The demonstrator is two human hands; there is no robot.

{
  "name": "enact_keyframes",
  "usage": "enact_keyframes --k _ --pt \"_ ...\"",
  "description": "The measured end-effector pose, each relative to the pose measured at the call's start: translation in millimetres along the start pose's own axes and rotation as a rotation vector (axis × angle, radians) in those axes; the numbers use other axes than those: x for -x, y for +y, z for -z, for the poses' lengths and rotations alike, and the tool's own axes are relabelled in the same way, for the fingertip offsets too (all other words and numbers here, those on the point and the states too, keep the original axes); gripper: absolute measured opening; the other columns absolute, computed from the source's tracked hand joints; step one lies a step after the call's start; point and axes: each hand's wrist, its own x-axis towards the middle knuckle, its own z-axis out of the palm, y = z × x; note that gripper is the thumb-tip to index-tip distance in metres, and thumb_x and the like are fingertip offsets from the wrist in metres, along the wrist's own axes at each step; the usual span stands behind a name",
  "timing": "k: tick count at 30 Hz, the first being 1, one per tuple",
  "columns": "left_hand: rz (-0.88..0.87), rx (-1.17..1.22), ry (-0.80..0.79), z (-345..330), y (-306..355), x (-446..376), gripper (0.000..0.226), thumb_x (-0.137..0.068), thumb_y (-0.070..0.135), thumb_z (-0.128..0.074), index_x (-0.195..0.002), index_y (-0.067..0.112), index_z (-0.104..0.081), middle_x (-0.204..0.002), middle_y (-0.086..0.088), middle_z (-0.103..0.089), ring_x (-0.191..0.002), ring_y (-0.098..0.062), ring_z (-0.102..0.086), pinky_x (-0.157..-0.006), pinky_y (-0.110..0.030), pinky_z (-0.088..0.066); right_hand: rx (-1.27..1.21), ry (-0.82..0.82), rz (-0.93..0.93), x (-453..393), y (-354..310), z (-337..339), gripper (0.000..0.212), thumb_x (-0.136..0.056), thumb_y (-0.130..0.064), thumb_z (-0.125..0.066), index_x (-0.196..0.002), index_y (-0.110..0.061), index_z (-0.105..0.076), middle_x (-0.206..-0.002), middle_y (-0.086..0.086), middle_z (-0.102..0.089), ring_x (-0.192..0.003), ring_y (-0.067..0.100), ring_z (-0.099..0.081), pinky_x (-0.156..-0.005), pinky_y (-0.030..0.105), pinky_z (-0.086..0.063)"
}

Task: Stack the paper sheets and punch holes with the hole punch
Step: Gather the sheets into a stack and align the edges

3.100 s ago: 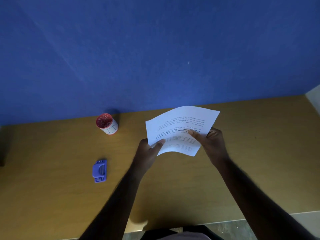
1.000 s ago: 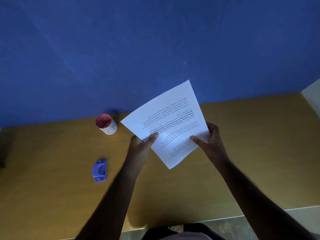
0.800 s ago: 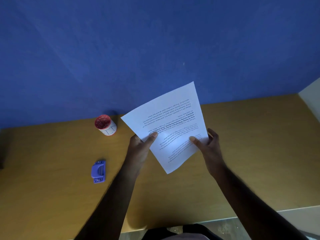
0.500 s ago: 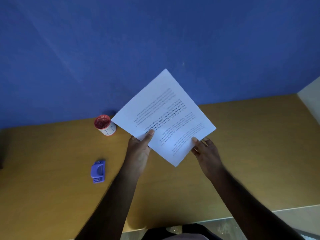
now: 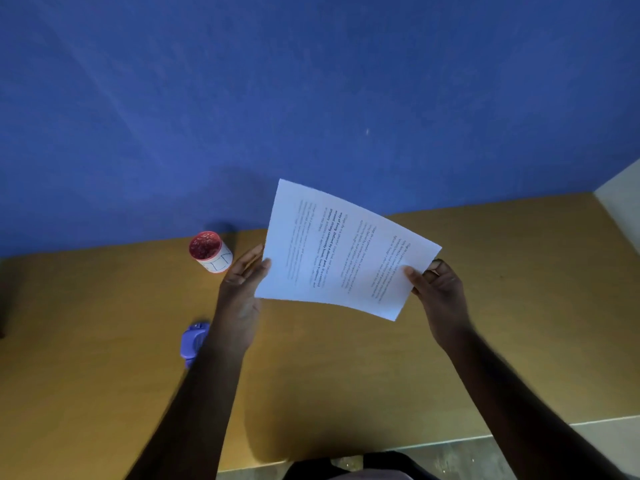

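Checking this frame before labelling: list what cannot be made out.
Head view only:
- hole punch: right part behind the left forearm.
- paper sheets: how many there are; small print unreadable.
- right hand fingers: behind the sheets.
- cup: red contents too small to identify.

2 bare forearms, no sleeves; dark clothing [image 5: 374, 467] at the torso.

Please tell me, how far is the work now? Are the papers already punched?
Not punched yet. Done: the paper sheets appear gathered into one bundle, off the table. In hand: the left hand and right hand each hold one side of it in the air. I see no holes in it. Left: the purple hole punch lies unused beside the left forearm, so the punching remains.
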Motion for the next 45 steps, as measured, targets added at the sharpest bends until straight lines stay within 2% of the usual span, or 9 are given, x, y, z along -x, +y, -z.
enact_keyframes --k 6,10,18,22,27,33,38,42,45 --pt "-0.055 -0.648 -0.170 3.8 -7.9 -2.9 0.026 -0.093 0.022 -0.079 -0.118 0.022 -0.073 -0.113 0.008 -0.080 -0.104 -0.012 -0.076 -0.091 -0.035 -0.059 0.183 0.022 0.031 -2.0 -2.9 6.2 0.018 -0.097 -0.008 -0.070 -0.090 -0.009 -0.054 -0.086 -0.005 -0.079 -0.075 0.010 -0.073 -0.062 0.026 -0.056" --pt "-0.078 -0.780 -0.183 -1.4 -22.1 -1.0 0.016 -0.094 0.026 -0.077 -0.110 0.025 -0.077 -0.104 0.016 -0.081 -0.095 -0.007 -0.077 -0.079 -0.031 -0.060 0.266 -0.003 0.028 -4.9 4.6 7.6 0.017 -0.097 -0.010 -0.071 -0.094 -0.005 -0.055 -0.095 -0.003 -0.080 -0.084 0.016 -0.077 -0.070 0.036 -0.061" --pt "-0.171 -0.789 -0.101 0.0 -40.4 -2.4 0.023 -0.096 0.025 -0.075 -0.119 0.024 -0.075 -0.107 0.018 -0.079 -0.100 -0.001 -0.074 -0.085 -0.027 -0.060 0.393 -0.071 0.082 -8.8 2.7 2.4 0.032 -0.094 -0.011 -0.075 -0.124 -0.014 -0.065 -0.109 -0.004 -0.078 -0.098 0.008 -0.076 -0.077 0.027 -0.061" --pt "-0.199 -0.739 -0.052 -1.8 -41.1 -1.8 0.024 -0.097 0.021 -0.074 -0.121 0.020 -0.076 -0.108 0.016 -0.078 -0.100 0.000 -0.075 -0.079 -0.012 -0.055 0.476 -0.055 0.118 -12.8 1.7 -0.5 0.026 -0.095 -0.017 -0.074 -0.121 -0.014 -0.072 -0.108 -0.003 -0.079 -0.096 0.010 -0.076 -0.078 0.029 -0.062" --pt "-0.147 -0.741 -0.043 11.7 -55.8 -3.0 0.017 -0.095 0.018 -0.076 -0.111 0.022 -0.078 -0.100 0.013 -0.081 -0.096 -0.001 -0.075 -0.081 -0.019 -0.058 0.522 -0.053 0.083 -13.6 14.9 -0.9 0.023 -0.091 -0.017 -0.079 -0.113 -0.018 -0.074 -0.098 -0.007 -0.078 -0.083 -0.004 -0.074 -0.065 0.013 -0.056" --pt "-0.033 -0.785 0.004 23.4 -76.8 0.0 0.018 -0.093 0.017 -0.077 -0.087 0.034 -0.077 -0.085 0.016 -0.080 -0.080 -0.003 -0.076 -0.078 -0.036 -0.060 0.544 -0.109 0.038 -4.8 41.7 -1.9 0.015 -0.089 -0.013 -0.079 -0.097 -0.025 -0.076 -0.088 -0.010 -0.078 -0.079 0.001 -0.072 -0.066 0.015 -0.053" --pt "-0.047 -0.754 0.060 20.1 -74.2 -1.2 0.005 -0.093 0.023 -0.077 -0.096 0.024 -0.080 -0.085 0.010 -0.080 -0.082 -0.004 -0.076 -0.078 -0.032 -0.062 0.517 -0.081 0.037 -11.3 39.3 -6.3 0.014 -0.090 -0.014 -0.077 -0.100 -0.023 -0.076 -0.092 -0.007 -0.079 -0.081 0.004 -0.073 -0.064 0.018 -0.055" --pt "-0.088 -0.711 0.010 14.6 -70.4 3.1 0.021 -0.093 0.012 -0.075 -0.103 0.031 -0.076 -0.090 0.027 -0.078 -0.088 0.005 -0.074 -0.073 -0.011 -0.056 0.548 -0.076 0.055 -14.2 38.5 -5.7 0.018 -0.086 -0.015 -0.082 -0.100 -0.023 -0.075 -0.091 -0.008 -0.077 -0.077 0.002 -0.071 -0.063 0.020 -0.055" --pt "-0.081 -0.731 0.008 16.5 -74.3 3.2 0.020 -0.095 0.013 -0.074 -0.106 0.030 -0.077 -0.090 0.028 -0.078 -0.089 0.002 -0.074 -0.073 -0.011 -0.055 0.551 -0.075 0.002 -17.0 45.8 -2.2 0.023 -0.083 -0.018 -0.085 -0.103 -0.023 -0.075 -0.093 -0.005 -0.078 -0.082 0.012 -0.075 -0.067 0.031 -0.060"
